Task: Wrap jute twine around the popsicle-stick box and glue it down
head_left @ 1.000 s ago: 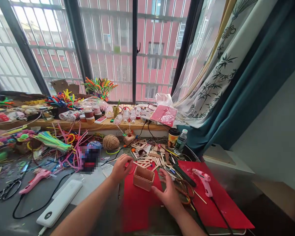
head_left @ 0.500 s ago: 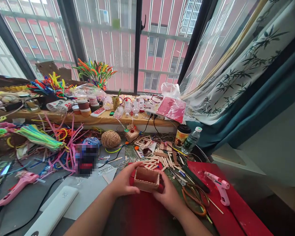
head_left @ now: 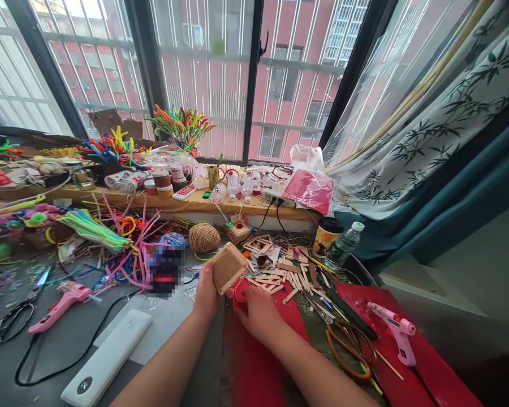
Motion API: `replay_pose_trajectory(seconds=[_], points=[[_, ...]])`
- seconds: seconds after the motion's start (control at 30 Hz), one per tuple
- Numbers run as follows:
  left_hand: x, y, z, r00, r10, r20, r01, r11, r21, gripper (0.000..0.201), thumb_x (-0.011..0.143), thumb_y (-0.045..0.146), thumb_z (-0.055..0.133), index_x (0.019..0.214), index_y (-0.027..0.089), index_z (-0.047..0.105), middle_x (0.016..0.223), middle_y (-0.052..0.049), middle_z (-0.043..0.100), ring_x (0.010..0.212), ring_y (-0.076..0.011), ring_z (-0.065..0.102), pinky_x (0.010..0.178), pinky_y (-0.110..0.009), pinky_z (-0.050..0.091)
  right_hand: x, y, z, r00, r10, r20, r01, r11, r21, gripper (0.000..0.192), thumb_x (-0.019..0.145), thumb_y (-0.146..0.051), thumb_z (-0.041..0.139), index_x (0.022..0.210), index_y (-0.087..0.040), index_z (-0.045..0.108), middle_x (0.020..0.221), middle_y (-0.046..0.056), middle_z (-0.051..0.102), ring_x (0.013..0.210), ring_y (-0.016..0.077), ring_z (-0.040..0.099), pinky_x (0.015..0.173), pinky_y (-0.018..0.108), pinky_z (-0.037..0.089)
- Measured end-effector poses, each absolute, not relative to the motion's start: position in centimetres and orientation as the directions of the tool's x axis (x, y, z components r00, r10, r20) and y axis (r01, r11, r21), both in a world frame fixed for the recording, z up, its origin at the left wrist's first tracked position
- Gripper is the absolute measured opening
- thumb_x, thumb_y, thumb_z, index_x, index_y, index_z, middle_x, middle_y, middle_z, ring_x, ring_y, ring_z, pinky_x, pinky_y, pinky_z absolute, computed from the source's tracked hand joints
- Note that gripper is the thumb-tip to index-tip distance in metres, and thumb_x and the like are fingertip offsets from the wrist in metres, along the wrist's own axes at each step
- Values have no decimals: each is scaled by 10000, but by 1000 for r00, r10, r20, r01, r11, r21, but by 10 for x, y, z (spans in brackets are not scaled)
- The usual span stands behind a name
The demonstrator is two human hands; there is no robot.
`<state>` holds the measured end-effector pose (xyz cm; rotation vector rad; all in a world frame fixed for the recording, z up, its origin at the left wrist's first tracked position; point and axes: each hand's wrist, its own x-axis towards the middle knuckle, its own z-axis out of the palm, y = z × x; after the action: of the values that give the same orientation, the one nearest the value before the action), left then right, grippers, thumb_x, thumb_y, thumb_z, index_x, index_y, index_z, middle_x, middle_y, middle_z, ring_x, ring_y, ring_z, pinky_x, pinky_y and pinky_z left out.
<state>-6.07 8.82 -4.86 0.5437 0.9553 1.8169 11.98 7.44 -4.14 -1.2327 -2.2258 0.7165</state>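
Left hand (head_left: 206, 294) grips a tilted popsicle-stick box (head_left: 229, 268), right hand (head_left: 258, 310) pinches a red piece (head_left: 241, 290) beneath it, likely needing careful alignment.

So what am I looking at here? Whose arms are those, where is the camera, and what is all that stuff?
No machine here: a person wears a camera on the head, looking down at their own bare arms. The left hand lifts a small box of wooden sticks, tipped on its side; the right hand touches it from below, over a red mat. Around them lie loose craft sticks, a ball of twine, pink glue guns, scissors, a white power bank, a bottle and a cup.
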Motion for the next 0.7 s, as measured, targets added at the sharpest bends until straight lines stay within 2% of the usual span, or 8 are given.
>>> replay_pose_trajectory(seconds=[0.1,0.23,0.33,0.43,0.5,0.6,0.7], points=[[-62,91,-49,-431,899,-76,-598,-222,770,513,883,601,736,1194,207,631,969,-9,736,778,-170,715,650,-260,579,112,79,-48,-459,878,136,634,431,-642,78,818,-131,723,836,-188,673,1048,147,705,1133,358,585,1069,531,382],[-63,94,-47,-413,904,-107,-657,-215,722,455,902,515,738,1234,214,662,1145,-53,769,950,-200,756,762,-291,627,126,87,-48,-439,881,174,519,407,-752,143,839,-145,696,735,-206,619,924,103,703,1062,315,600,1075,506,375],[-62,94,-45,-364,926,-103,-678,-187,711,444,895,451,755,1261,214,673,1207,-71,768,1034,-217,754,823,-307,639,151,88,-43,-360,907,217,344,345,-873,134,905,-296,681,812,-218,623,903,70,706,953,271,633,980,447,464],[-57,92,-43,-270,958,-98,-672,-114,732,488,844,411,818,1256,183,690,1167,-99,775,959,-234,759,760,-315,645,179,89,-38,-182,954,239,101,260,-960,290,1045,-481,476,923,-242,584,813,20,673,887,234,669,938,417,517],[-53,90,-43,-220,970,-104,-651,-66,757,542,788,383,876,1253,173,694,1143,-99,774,890,-225,752,698,-296,632,195,90,-37,-33,974,226,-66,223,-973,323,1060,-541,420,954,-262,543,720,-27,579,852,216,665,954,416,529],[-46,88,-43,-202,973,-112,-609,-35,793,601,727,347,929,1255,189,688,1155,-69,759,875,-192,738,677,-247,605,211,92,-37,76,986,149,-264,164,-950,299,999,-564,556,938,-275,514,649,-80,442,638,172,559,824,383,568],[-42,88,-45,-193,973,-124,-575,-10,818,598,718,392,932,1220,181,684,1126,-68,756,871,-197,741,670,-245,597,212,94,-39,49,997,65,-387,79,-919,304,928,-526,693,919,-267,533,636,-96,414,522,131,417,650,319,529]])
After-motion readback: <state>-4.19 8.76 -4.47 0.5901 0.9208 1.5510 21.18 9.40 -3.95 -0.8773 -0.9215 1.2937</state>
